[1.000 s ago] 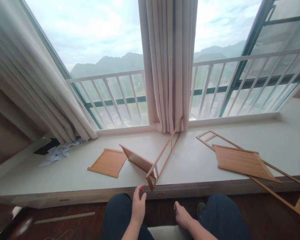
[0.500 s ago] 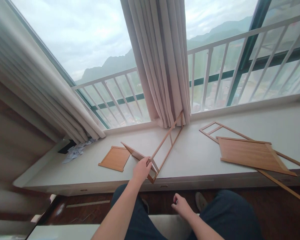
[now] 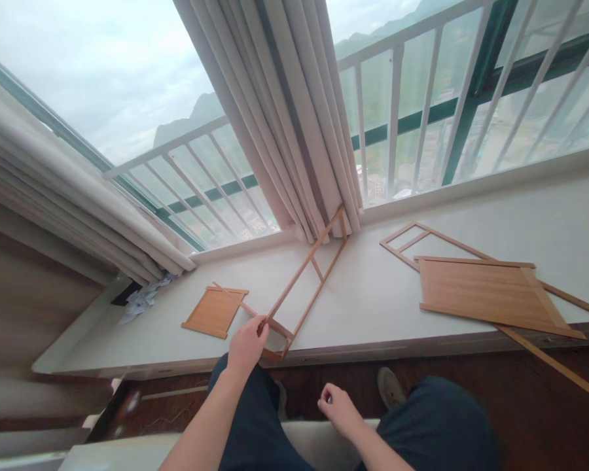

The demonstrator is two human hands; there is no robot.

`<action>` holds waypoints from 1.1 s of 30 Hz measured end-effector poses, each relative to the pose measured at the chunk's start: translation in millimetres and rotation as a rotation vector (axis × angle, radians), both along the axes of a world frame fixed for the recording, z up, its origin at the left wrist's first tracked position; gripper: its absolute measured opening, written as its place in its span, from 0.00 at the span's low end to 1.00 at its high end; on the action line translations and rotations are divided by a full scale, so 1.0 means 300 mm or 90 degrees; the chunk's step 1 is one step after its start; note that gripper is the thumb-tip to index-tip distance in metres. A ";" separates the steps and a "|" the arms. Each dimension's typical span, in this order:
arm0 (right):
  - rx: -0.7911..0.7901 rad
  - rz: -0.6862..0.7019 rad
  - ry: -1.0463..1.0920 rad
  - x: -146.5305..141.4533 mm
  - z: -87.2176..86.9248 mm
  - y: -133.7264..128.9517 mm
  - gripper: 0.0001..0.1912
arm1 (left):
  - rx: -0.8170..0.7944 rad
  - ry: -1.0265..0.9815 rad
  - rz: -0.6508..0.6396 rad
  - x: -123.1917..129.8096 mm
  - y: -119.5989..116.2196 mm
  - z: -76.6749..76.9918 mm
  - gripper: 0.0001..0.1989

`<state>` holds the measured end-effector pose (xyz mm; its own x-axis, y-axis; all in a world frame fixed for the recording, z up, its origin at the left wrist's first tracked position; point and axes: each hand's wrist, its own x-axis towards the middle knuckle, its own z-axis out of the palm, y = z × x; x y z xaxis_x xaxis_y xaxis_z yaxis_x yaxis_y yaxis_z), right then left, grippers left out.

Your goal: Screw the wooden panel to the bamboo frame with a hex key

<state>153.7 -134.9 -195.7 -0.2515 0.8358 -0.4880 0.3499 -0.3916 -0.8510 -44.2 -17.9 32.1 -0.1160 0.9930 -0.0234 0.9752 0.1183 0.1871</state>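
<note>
My left hand [image 3: 247,340] is closed on a long wooden frame [image 3: 308,294] near its lower end; the far end reaches the foot of the middle curtain. A thin wooden panel [image 3: 235,301], seen almost edge-on, joins the frame beside that hand and slants over a small square panel [image 3: 214,311] lying on the white ledge. Above my lap, away from the wood, my right hand [image 3: 338,405] is curled closed around something small and dark that I cannot make out.
On the white ledge [image 3: 363,288] at the right, a larger wooden panel [image 3: 485,291] lies over another long frame [image 3: 412,239], whose legs stick out past the front edge. Crumpled papers [image 3: 142,302] lie by the left curtain. Railings and windows stand behind.
The view has shifted. My left hand has come nearer and a little left with the frame, and the panel joined to it now appears thinner, nearly edge-on.
</note>
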 end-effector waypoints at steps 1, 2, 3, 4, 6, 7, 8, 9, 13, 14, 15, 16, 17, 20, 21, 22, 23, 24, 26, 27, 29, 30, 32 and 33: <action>-0.002 -0.008 -0.006 0.016 -0.002 0.000 0.08 | 0.014 -0.012 -0.004 -0.002 0.000 -0.008 0.15; -0.007 -0.020 -0.015 0.035 -0.005 0.001 0.10 | 0.029 -0.026 -0.007 -0.005 0.000 -0.017 0.16; -0.018 -0.030 -0.025 0.054 -0.010 0.003 0.11 | 0.042 -0.041 -0.009 -0.009 0.000 -0.027 0.16; -0.030 -0.039 -0.032 0.074 -0.014 0.005 0.12 | 0.052 -0.056 -0.011 -0.013 -0.001 -0.038 0.16; -0.048 -0.047 -0.033 0.107 -0.021 0.010 0.14 | 0.063 -0.086 -0.015 -0.020 -0.005 -0.059 0.18; -0.056 -0.050 -0.032 0.119 -0.023 0.013 0.15 | 0.065 -0.100 -0.017 -0.022 -0.008 -0.068 0.18; -0.061 -0.055 -0.035 0.126 -0.022 0.015 0.15 | 0.066 -0.113 -0.019 -0.023 -0.011 -0.075 0.19; -0.061 -0.062 -0.040 0.128 -0.020 0.017 0.15 | 0.067 -0.129 -0.022 -0.024 -0.016 -0.081 0.19; -0.025 -0.081 -0.078 0.093 -0.008 0.016 0.12 | 0.076 -0.233 -0.069 -0.035 -0.052 -0.078 0.20; -0.013 -0.076 -0.083 0.079 -0.009 0.014 0.12 | 0.084 -0.267 -0.079 -0.044 -0.067 -0.078 0.21; -0.005 -0.069 -0.087 0.065 -0.013 0.011 0.12 | 0.094 -0.303 -0.082 -0.055 -0.086 -0.081 0.23; 0.001 -0.065 -0.090 0.053 -0.020 0.007 0.12 | 0.107 -0.342 -0.077 -0.070 -0.108 -0.090 0.25; 0.008 -0.064 -0.094 0.043 -0.030 0.005 0.12 | 0.120 -0.387 -0.064 -0.087 -0.133 -0.106 0.26; 0.034 -0.093 -0.121 0.030 -0.068 0.004 0.14 | 0.161 -0.531 0.022 -0.145 -0.221 -0.203 0.25; 0.032 -0.095 -0.136 0.031 -0.078 0.005 0.14 | 0.167 -0.566 0.059 -0.163 -0.251 -0.246 0.24; 0.031 -0.097 -0.149 0.033 -0.086 0.006 0.15 | 0.170 -0.595 0.091 -0.180 -0.281 -0.288 0.24; 0.033 -0.097 -0.160 0.037 -0.089 0.007 0.15 | 0.170 -0.618 0.118 -0.196 -0.310 -0.326 0.23; 0.039 -0.096 -0.171 0.042 -0.088 0.007 0.16 | 0.169 -0.634 0.139 -0.210 -0.336 -0.356 0.23; 0.064 -0.094 -0.193 0.053 -0.069 0.002 0.18 | 0.151 -0.634 0.122 -0.239 -0.379 -0.381 0.20; 0.084 -0.092 -0.197 0.059 -0.052 -0.002 0.19 | 0.136 -0.607 0.085 -0.256 -0.396 -0.375 0.18; 0.141 -0.089 -0.178 0.072 -0.005 -0.010 0.21 | 0.102 -0.494 -0.006 -0.299 -0.422 -0.338 0.13; 0.170 -0.083 -0.157 0.079 0.024 -0.012 0.21 | 0.090 -0.417 -0.027 -0.328 -0.431 -0.313 0.11; 0.215 -0.090 -0.143 0.095 0.088 -0.011 0.21 | 0.076 -0.280 -0.005 -0.395 -0.446 -0.272 0.11; 0.239 -0.100 -0.156 0.102 0.120 -0.008 0.22 | 0.070 -0.226 0.026 -0.433 -0.452 -0.260 0.11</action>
<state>184.5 -137.3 -159.7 -0.0233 0.9844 -0.1746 0.5190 -0.1373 -0.8437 -174.1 -153.5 -45.9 -0.1586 0.9866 0.0370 0.8420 0.1156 0.5269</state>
